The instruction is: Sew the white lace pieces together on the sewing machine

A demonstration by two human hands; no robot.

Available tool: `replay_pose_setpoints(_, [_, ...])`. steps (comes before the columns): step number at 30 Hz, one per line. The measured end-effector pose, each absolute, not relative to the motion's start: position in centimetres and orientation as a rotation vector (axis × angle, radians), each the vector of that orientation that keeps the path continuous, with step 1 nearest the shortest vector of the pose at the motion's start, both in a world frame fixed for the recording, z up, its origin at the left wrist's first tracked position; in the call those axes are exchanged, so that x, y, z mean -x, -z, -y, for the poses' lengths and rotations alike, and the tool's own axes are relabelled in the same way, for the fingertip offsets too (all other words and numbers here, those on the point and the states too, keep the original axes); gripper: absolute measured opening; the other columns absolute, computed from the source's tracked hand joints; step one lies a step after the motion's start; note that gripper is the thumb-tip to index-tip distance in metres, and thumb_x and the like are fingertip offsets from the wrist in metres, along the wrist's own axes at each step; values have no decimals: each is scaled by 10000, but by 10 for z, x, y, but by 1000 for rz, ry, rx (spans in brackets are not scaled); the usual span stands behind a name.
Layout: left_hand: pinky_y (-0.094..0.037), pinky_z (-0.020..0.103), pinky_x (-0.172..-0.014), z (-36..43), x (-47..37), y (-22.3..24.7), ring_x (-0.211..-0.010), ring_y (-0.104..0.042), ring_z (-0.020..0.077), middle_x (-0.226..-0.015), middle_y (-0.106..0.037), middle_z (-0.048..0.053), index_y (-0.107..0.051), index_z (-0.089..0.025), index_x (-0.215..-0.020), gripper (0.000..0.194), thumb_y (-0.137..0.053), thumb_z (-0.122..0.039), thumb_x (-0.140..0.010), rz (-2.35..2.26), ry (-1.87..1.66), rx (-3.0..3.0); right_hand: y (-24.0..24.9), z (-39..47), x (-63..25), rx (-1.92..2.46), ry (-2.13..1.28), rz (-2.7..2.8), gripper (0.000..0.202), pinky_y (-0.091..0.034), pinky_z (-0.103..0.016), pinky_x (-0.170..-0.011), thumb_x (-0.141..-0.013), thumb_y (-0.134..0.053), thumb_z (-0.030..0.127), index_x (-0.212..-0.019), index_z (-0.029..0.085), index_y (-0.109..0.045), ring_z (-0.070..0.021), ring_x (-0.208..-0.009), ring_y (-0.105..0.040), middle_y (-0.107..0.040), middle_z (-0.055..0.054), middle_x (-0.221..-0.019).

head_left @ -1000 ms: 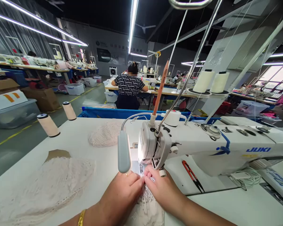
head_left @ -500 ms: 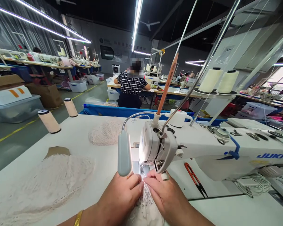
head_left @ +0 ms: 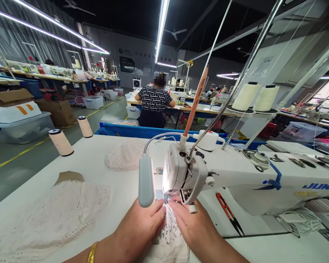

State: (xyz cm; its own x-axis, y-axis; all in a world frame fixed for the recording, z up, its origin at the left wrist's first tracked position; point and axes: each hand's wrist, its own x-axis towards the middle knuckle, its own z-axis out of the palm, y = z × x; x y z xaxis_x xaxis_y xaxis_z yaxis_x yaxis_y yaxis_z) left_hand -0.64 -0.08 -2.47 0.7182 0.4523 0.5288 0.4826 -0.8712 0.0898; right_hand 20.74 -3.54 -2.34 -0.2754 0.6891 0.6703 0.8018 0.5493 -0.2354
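Lace fabric (head_left: 168, 239) lay between our left fingers (head_left: 159, 212) and right fingers (head_left: 177, 209), both pinching its edges, just in front of the sewing machine's needle area (head_left: 166, 199); red snips (head_left: 228, 212) rested right of them.

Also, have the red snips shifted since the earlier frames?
No. Against the sewing machine, the red snips lie in the same spot beside it, handles away from the wearer; only the camera view has shifted.

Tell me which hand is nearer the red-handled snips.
Right. The right hand is at the white lace, just left of the red-handled snips and not touching them. The left hand is farther left, across the lace.
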Motion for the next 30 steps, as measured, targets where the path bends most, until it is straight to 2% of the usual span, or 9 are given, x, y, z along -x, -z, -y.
replay_pose_setpoints(4, [-664, 492, -817, 1, 6, 24, -901, -758, 295, -1039, -798, 103, -715, -170, -1078, 207, -535, -83, -1024, 819, 835, 2885, 16, 38, -209, 1232, 163, 2126, 449, -628, -364, -833, -882, -526, 28, -1177, 260, -772, -282, -1005, -734, -801, -84, -1127])
replay_pose_setpoints(7, [-659, 482, -814, 1, 7, 22, -917, -755, 298, -1052, -806, 101, -726, -172, -1066, 197, -545, -107, -1029, 797, 847, 2888, 16, 39, -211, 1230, 166, 2142, 405, -629, -367, -867, -902, -525, 46, -1140, 257, -775, -282, -1028, -734, -808, -78, -1141])
replay_pose_setpoints(10, [-647, 455, -826, 0, 9, 18, -943, -748, 289, -1067, -808, 91, -728, -179, -1064, 180, -568, -109, -1021, 781, 864, 2884, 26, 39, -214, 1255, 203, 2172, 382, -623, -369, -887, -932, -531, 72, -1158, 256, -779, -285, -1062, -739, -809, -80, -1173])
replay_pose_setpoints(15, [-620, 418, -828, 0, 10, 13, -908, -724, 259, -1011, -796, 53, -696, -185, -933, 148, -609, -77, -984, 775, 883, 2914, 53, 35, -215, 1255, 301, 2084, 406, -606, -400, -887, -993, -486, 151, -1261, 281, -763, -301, -1059, -737, -803, -86, -1212])
replay_pose_setpoints(21, [-594, 441, -910, -4, 9, 13, -976, -739, 281, -1078, -801, 83, -713, -195, -1016, 141, -614, -99, -992, 784, 926, 2877, 57, 30, -212, 1201, 338, 2044, 383, -592, -395, -879, -1002, -505, 161, -1267, 296, -746, -312, -1076, -731, -798, -94, -1196])
replay_pose_setpoints(24, [-585, 414, -904, 1, 14, -2, -1009, -729, 285, -1112, -789, 71, -702, -205, -1015, 120, -698, -108, -943, 853, 806, 2975, 54, 36, -220, 1197, 232, 2083, 378, -588, -408, -909, -998, -507, 146, -1270, 285, -729, -314, -1101, -718, -783, -99, -1230])
replay_pose_setpoints(26, [-586, 395, -870, 10, 20, -18, -1003, -713, 285, -1120, -764, 59, -687, -216, -1004, 170, -803, -176, -886, 911, 652, 3096, 53, 41, -228, 1150, 94, 2172, 263, -593, -404, -905, -1005, -601, 253, -1244, 262, -711, -313, -1096, -711, -762, -109, -1265])
replay_pose_setpoints(28, [-581, 380, -817, 20, 27, -30, -968, -688, 283, -1119, -724, 55, -664, -226, -985, 299, -899, -267, -805, 924, 531, 3167, 50, 47, -236, 1056, -49, 2314, 329, -600, -390, -899, -944, -766, 430, -1214, 261, -685, -309, -1089, -707, -740, -102, -1293])
replay_pose_setpoints(30, [-574, 384, -838, 27, 30, -32, -994, -666, 289, -1152, -694, 61, -640, -232, -1001, 342, -889, -225, -767, 889, 502, 3160, 42, 51, -239, 974, -130, 2435, 350, -598, -365, -902, -892, -846, 447, -1132, 271, -661, -284, -1077, -707, -733, -74, -1285])
